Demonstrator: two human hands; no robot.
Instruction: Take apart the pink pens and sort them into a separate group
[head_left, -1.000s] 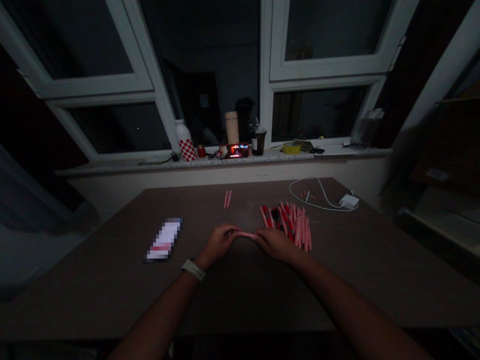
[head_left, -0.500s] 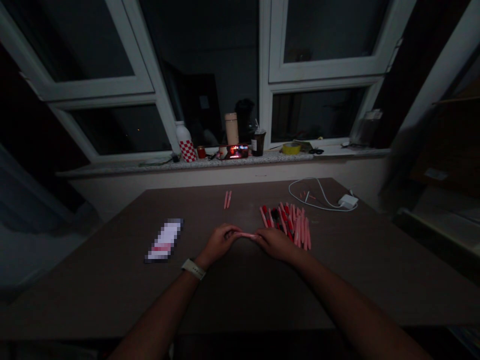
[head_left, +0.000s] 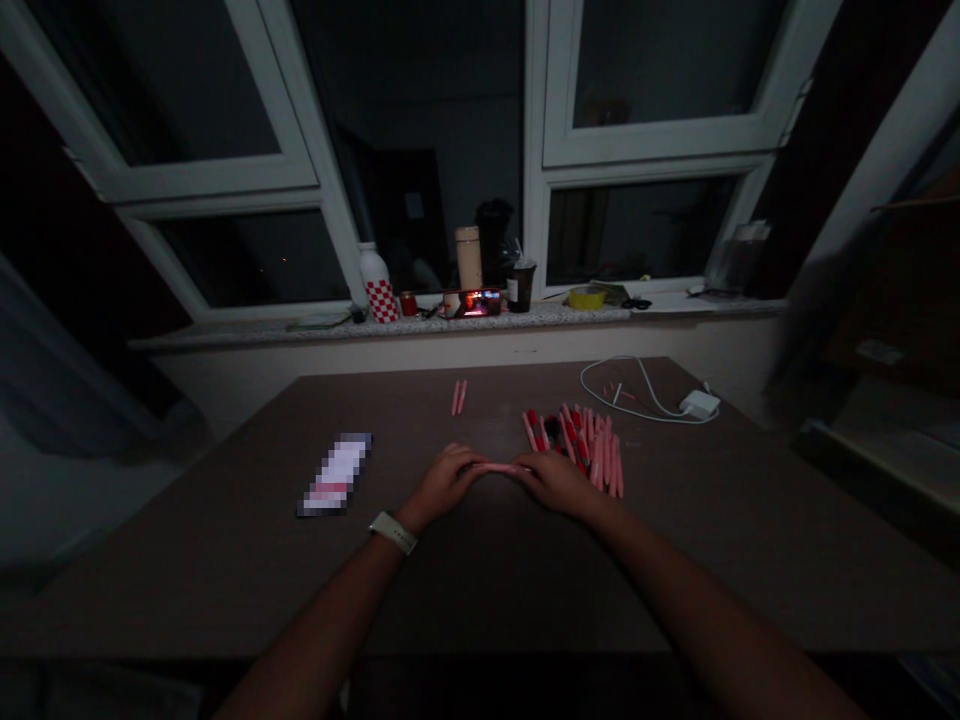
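Pink pen (head_left: 496, 468) is gripped at its ends by fingers of L hand (head_left: 444, 482) & R hand (head_left: 559, 485), abt mid desk (head_left: 480, 590); wide strip of desk is seen btwn it & near edge. R hand is flanked by pen pile (head_left: 606, 455); phone (head_left: 337, 474) is set twd L edge, charger (head_left: 700, 404) nr far R corner.

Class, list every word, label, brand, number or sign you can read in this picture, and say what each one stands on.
Readable text: none.
Phone on the desk: screen pixelated, unreadable.
Lit screen on the windowsill: too small and blurred.
Pale label on the dark cup: too small.
Pink stick between left hand and right hand: no legible marking.
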